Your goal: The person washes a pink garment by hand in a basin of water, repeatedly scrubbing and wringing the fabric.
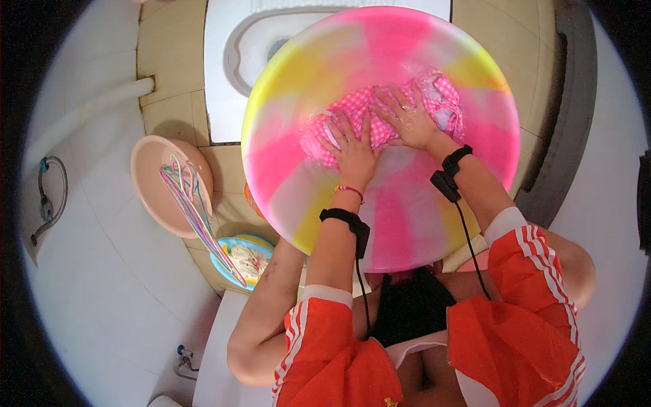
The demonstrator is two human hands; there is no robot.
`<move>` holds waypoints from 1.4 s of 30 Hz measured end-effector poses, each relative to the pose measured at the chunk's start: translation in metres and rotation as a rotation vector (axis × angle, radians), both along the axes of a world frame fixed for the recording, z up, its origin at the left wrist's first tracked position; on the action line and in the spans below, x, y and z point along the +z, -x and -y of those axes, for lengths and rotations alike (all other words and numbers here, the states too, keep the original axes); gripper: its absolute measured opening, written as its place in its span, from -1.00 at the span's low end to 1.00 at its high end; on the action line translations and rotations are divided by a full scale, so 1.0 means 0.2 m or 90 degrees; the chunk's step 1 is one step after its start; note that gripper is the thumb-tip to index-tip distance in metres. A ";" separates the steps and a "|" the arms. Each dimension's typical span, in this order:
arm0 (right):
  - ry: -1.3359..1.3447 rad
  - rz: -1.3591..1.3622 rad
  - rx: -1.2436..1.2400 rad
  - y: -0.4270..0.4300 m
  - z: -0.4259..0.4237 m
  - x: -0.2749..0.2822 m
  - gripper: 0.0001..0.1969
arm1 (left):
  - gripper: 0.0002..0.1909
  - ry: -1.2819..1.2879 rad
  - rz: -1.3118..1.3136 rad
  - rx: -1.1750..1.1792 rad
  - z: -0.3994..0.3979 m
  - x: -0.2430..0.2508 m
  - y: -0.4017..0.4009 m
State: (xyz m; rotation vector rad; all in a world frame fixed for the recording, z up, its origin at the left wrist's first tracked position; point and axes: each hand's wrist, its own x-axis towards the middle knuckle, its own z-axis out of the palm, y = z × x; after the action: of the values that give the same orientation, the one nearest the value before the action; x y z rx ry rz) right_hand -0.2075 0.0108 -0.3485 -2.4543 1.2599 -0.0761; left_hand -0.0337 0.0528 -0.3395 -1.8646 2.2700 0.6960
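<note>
A large pink, yellow and whitish plastic basin [396, 219] stands before me. Wet pink-and-white gingham fabric [377, 129], probably a garment, lies bunched across its middle, with ruffled trim and white lining showing at the right end. My left hand [354, 155] presses flat on the left part of the fabric, fingers spread. Further right, my right hand [414, 124] rests palm down on it, also with spread fingers and wet skin. The two thumbs come close together near the fabric's lower edge. Parts of the fabric are hidden under both hands.
A white squat toilet [218, 119] lies behind the basin. On the left, a peach basin [145, 188] carries several colourful hangers [196, 213], which reach over a light-blue basin [218, 264] with white cloth [244, 259]. A dark grey strip [574, 127] runs along the right wall.
</note>
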 end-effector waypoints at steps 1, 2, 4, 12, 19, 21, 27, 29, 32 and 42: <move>0.008 0.017 -0.008 0.00 0.00 0.00 -0.08 | -0.16 0.000 0.002 -0.003 0.02 0.00 -0.01; 0.017 0.034 -0.016 0.00 0.01 0.01 -0.09 | -0.17 -0.005 0.007 -0.019 0.03 0.00 -0.01; 0.007 0.001 -0.019 0.00 0.00 0.02 -0.11 | -0.18 -0.005 0.013 -0.039 0.04 0.00 -0.02; -0.061 0.029 -0.082 0.08 0.04 0.18 -0.09 | -0.36 -0.049 -0.090 0.001 0.11 0.12 -0.07; -0.132 -0.166 -0.395 0.18 -0.23 0.10 -0.20 | -0.49 -0.202 -0.676 0.559 -0.03 0.23 -0.04; -0.213 -0.114 -0.449 0.19 -0.26 0.14 -0.24 | -0.34 -0.410 -0.704 0.698 -0.08 0.39 0.06; -0.306 0.348 -0.386 0.09 -0.29 0.38 -0.62 | -0.31 -0.594 -0.766 0.993 -0.16 0.51 0.17; -0.491 0.397 -0.337 -0.01 -0.21 0.69 -0.58 | -0.36 -0.613 -0.913 0.927 -0.16 0.53 0.09; -0.666 0.436 -0.303 -0.15 -0.18 1.06 -0.60 | -0.44 -0.524 -1.113 0.808 -0.13 0.57 0.00; -0.099 0.416 -0.326 -0.22 -0.18 0.79 -0.62 | -0.54 -0.492 -1.109 0.946 -0.13 0.54 0.05</move>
State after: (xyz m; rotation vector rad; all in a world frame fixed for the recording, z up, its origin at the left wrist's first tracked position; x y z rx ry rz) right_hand -0.1635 0.0466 -0.1906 -1.6960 1.4539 -0.8064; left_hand -0.0439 0.0783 -0.2310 -2.1343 -0.5170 3.3853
